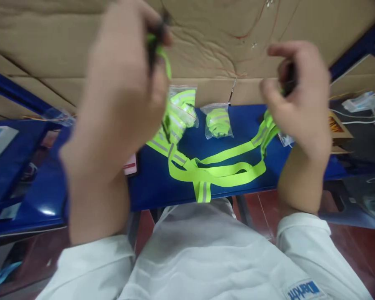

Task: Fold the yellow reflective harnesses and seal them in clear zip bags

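A neon yellow-green reflective strap vest with grey stripes hangs in loops between my two hands, low over the blue table. My left hand, raised and blurred by motion, is closed on one end of it, where a black piece like a buckle shows between thumb and fingers. On the other side, my right hand pinches another black piece at the vest's right end, with its fingers curled. The exact form of both black pieces is blurred. Part of the webbing is hidden behind my left hand.
Clear bags with folded neon straps, one bag in the middle and another left of it, lie at the back of the blue table. Cardboard stands behind. A pink-screened phone lies by my left forearm; an open carton is at right.
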The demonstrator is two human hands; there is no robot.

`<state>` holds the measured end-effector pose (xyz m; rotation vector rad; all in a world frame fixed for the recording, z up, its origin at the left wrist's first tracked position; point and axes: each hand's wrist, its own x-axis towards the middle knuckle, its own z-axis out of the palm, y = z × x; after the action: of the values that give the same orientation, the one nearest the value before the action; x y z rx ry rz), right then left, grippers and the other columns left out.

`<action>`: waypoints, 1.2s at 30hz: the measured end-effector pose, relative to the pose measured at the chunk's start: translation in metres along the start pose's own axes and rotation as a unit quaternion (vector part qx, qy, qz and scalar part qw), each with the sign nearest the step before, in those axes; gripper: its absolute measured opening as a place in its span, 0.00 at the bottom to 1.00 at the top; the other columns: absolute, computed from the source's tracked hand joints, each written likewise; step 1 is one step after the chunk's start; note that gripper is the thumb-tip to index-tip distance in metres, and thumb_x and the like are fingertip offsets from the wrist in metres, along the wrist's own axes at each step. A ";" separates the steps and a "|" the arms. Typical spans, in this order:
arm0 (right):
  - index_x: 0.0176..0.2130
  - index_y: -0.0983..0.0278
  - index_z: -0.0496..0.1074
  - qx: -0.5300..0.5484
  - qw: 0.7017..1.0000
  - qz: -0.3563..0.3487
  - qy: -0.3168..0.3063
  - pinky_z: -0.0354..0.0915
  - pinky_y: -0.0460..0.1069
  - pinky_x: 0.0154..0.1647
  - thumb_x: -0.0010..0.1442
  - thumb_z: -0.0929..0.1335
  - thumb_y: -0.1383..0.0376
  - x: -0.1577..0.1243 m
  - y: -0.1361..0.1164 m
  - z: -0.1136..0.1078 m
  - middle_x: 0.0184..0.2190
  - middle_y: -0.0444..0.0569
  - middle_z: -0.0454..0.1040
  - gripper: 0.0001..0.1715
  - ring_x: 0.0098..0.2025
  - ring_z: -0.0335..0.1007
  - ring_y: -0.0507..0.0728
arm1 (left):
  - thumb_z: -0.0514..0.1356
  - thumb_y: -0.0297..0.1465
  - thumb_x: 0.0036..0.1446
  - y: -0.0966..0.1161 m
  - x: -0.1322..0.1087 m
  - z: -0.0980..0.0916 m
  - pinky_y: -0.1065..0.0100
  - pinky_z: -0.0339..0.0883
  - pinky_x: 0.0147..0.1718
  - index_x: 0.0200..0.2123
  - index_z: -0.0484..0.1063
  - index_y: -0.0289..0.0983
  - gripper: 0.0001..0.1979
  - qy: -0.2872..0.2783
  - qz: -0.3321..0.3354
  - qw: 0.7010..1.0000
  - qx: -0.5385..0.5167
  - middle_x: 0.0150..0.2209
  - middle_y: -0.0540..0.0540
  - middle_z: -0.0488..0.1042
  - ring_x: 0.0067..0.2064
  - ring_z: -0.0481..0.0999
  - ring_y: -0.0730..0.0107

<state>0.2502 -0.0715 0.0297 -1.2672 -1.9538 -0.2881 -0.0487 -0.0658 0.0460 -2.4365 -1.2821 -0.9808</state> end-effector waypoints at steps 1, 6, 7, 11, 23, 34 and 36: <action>0.66 0.75 0.69 -0.015 0.999 -0.025 -0.043 0.69 0.60 0.63 0.65 0.68 0.74 0.008 -0.009 0.010 0.57 0.62 0.75 0.31 0.57 0.73 0.66 | 0.53 0.19 0.69 0.008 0.004 0.006 0.53 0.65 0.72 0.67 0.65 0.36 0.25 -0.025 -0.030 0.999 0.018 0.64 0.39 0.69 0.67 0.70 0.58; 0.76 0.75 0.52 0.003 0.979 -0.103 -0.177 0.66 0.62 0.71 0.59 0.62 0.80 0.024 -0.021 0.050 0.65 0.64 0.67 0.48 0.71 0.63 0.67 | 0.54 0.18 0.67 0.030 0.012 0.044 0.45 0.73 0.64 0.62 0.71 0.36 0.23 -0.125 0.032 0.991 0.033 0.65 0.36 0.70 0.65 0.72 0.44; 0.77 0.74 0.50 0.009 0.977 -0.111 -0.182 0.64 0.63 0.73 0.58 0.61 0.81 0.024 -0.020 0.055 0.67 0.63 0.65 0.50 0.73 0.61 0.67 | 0.53 0.17 0.67 0.029 0.012 0.049 0.46 0.72 0.65 0.62 0.71 0.37 0.24 -0.116 0.052 0.992 0.024 0.65 0.36 0.70 0.65 0.72 0.44; 0.78 0.70 0.46 0.012 0.977 -0.112 -0.182 0.63 0.64 0.74 0.58 0.61 0.80 0.023 -0.015 0.063 0.67 0.62 0.65 0.53 0.73 0.61 0.67 | 0.50 0.15 0.65 0.019 0.011 0.054 0.45 0.67 0.67 0.69 0.62 0.34 0.30 -0.065 0.062 0.996 -0.010 0.65 0.35 0.70 0.67 0.70 0.46; 0.76 0.67 0.51 -0.021 0.975 -0.110 -0.192 0.69 0.66 0.67 0.61 0.61 0.78 0.017 -0.029 0.067 0.62 0.61 0.70 0.48 0.66 0.68 0.71 | 0.41 0.12 0.62 0.018 0.009 0.057 0.50 0.63 0.68 0.73 0.57 0.31 0.38 -0.083 0.047 0.995 -0.024 0.69 0.35 0.68 0.67 0.70 0.48; 0.70 0.64 0.66 0.023 0.980 -0.083 -0.178 0.70 0.63 0.69 0.59 0.64 0.79 0.032 -0.022 0.074 0.67 0.55 0.72 0.42 0.70 0.66 0.66 | 0.53 0.24 0.70 0.015 0.008 0.070 0.56 0.69 0.70 0.78 0.47 0.43 0.37 -0.107 0.045 0.975 -0.187 0.73 0.36 0.60 0.73 0.67 0.55; 0.61 0.62 0.75 0.045 0.982 -0.081 -0.167 0.72 0.61 0.67 0.63 0.64 0.78 0.038 -0.017 0.059 0.60 0.50 0.78 0.31 0.64 0.74 0.64 | 0.59 0.34 0.72 0.004 0.009 0.053 0.58 0.78 0.59 0.78 0.49 0.44 0.37 -0.148 0.049 0.955 -0.252 0.75 0.39 0.61 0.60 0.78 0.58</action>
<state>0.1992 -0.0209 0.0202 -1.1563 -2.3333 -0.0659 -0.0178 -0.0368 0.0126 -3.1051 -1.0756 -1.0481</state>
